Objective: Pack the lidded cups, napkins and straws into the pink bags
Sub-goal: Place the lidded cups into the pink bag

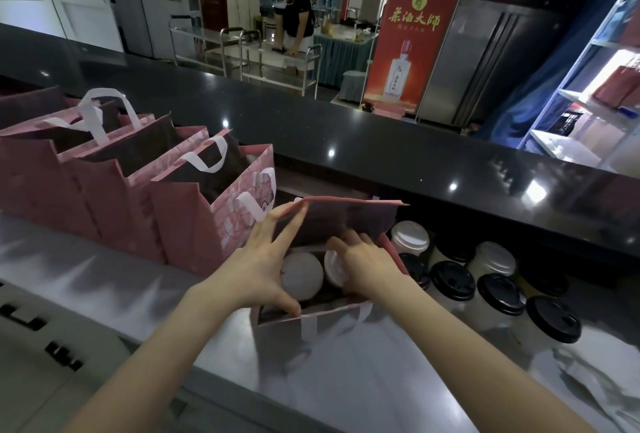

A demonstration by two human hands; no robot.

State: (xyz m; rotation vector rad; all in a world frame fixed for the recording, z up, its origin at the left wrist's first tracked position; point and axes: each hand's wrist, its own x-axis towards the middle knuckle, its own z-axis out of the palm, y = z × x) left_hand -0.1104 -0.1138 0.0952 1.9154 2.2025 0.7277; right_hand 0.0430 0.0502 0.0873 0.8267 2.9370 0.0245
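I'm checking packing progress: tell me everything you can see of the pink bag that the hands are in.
The pink bag looks like paper, dark inside, with a white handle folded down its near wall. It stands upright and open on the steel counter. The left hand spreads its mouth; the right hand reaches in, holding a white-lidded cup beside a second cup.

We're standing behind a takeaway drinks counter: lidded cups (452, 280) are sitting in rows on a steel worktop (104, 280), pink bags (194, 225) are standing in a line to their left, and a dark polished ledge (381, 142) is running across in front. Beyond it, a red banner (412, 38) showing a bottle is standing by a tall steel cabinet (485, 62). Steel trolleys (277, 62) and a skirted table (339, 52) are filling the floor and lit shelves (595, 100) are glowing on the right, so this is probably sitting inside a hotel or banquet hall.
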